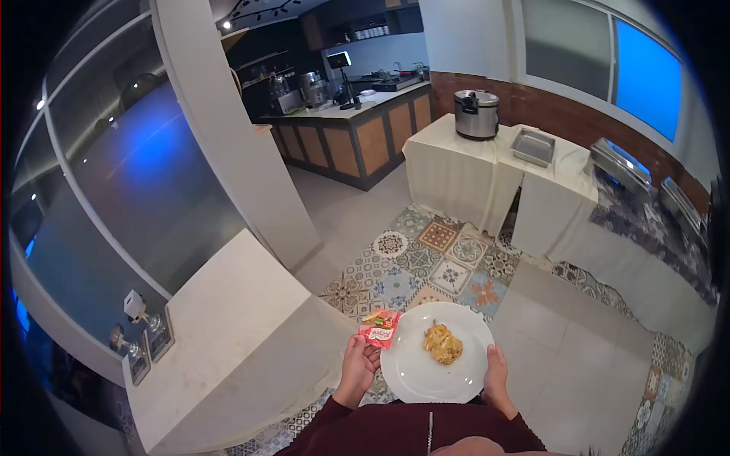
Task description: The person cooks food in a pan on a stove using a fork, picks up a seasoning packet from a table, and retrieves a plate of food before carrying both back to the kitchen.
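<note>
A white plate (403, 378) is held in front of my body, with a small heap of yellowish-brown food (442, 345) on it. My left hand (360, 367) grips the plate's left edge together with a red and pink packet (379, 328), which sticks up beside the rim. On the right, my right hand (496, 376) is closed on the opposite edge of the plate, thumb near the rim.
A cloth-covered table (236, 304) stands at the left with small framed items at its far end. Ahead right, a draped table (437, 148) holds a rice cooker (477, 115) and metal tray (533, 147). A kitchen counter (365, 152) stands behind; a pillar (228, 121) rises left.
</note>
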Action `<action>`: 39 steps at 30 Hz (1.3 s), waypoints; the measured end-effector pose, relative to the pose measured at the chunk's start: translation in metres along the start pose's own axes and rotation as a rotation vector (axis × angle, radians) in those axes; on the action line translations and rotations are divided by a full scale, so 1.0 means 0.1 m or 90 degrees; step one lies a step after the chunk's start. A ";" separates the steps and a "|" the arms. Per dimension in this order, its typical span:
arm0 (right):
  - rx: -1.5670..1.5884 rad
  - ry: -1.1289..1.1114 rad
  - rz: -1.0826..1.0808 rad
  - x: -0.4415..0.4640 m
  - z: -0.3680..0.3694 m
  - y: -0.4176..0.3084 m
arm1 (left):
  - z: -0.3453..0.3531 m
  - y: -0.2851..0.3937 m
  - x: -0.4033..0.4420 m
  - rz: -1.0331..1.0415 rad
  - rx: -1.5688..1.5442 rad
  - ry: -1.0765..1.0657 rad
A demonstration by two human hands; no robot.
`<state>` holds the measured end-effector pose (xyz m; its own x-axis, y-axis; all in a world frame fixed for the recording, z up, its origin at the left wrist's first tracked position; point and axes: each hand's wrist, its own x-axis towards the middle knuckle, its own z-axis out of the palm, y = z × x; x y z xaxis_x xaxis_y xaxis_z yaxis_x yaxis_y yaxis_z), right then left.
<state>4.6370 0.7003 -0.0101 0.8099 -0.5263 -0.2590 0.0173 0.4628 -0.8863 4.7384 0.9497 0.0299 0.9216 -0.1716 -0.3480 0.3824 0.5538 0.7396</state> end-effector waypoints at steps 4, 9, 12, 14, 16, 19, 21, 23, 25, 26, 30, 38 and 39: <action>0.013 -0.068 0.011 1.27 0.55 -0.06 | 0.29 0.38 0.94 0.050 -0.021 0.009; -0.013 -0.179 0.063 2.25 1.39 -0.13 | 0.14 0.70 1.88 0.093 -0.056 0.073; -0.030 -0.185 0.084 2.90 1.84 0.11 | -0.03 0.89 2.55 0.093 -0.083 0.097; -0.050 -0.177 0.087 3.31 2.19 0.20 | -0.12 1.05 3.05 0.086 -0.091 0.094; -0.061 -0.171 0.092 3.73 2.55 0.29 | -0.18 1.27 3.62 0.090 -0.082 0.093; -0.054 -0.160 0.098 4.32 3.13 0.35 | -0.20 1.72 4.42 0.097 -0.075 0.079; -0.041 -0.147 0.092 4.70 3.53 0.28 | -0.11 2.03 4.97 0.113 -0.074 0.053; -0.003 -0.144 0.063 5.09 3.90 0.25 | 0.01 2.34 5.49 0.103 -0.042 0.041; 0.012 -0.134 0.064 5.42 4.15 0.28 | 0.08 2.52 5.94 0.105 -0.034 0.032; 0.012 -0.126 0.072 5.61 4.24 0.30 | 0.10 2.59 6.14 0.097 -0.030 0.034; 0.000 -0.088 0.087 6.37 4.52 0.52 | 0.18 2.82 6.92 0.074 -0.022 0.040; -0.041 -0.120 0.087 7.22 5.91 1.07 | -0.51 3.69 8.04 0.079 -0.055 0.080; -0.052 -0.121 0.086 7.47 6.12 1.08 | -0.52 3.82 8.31 0.093 -0.069 0.078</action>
<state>5.6029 0.7942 -0.0645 0.8980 -0.3160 -0.3063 -0.1390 0.4566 -0.8787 5.6468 1.0605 -0.0066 0.9493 0.0137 -0.3139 0.2297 0.6514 0.7231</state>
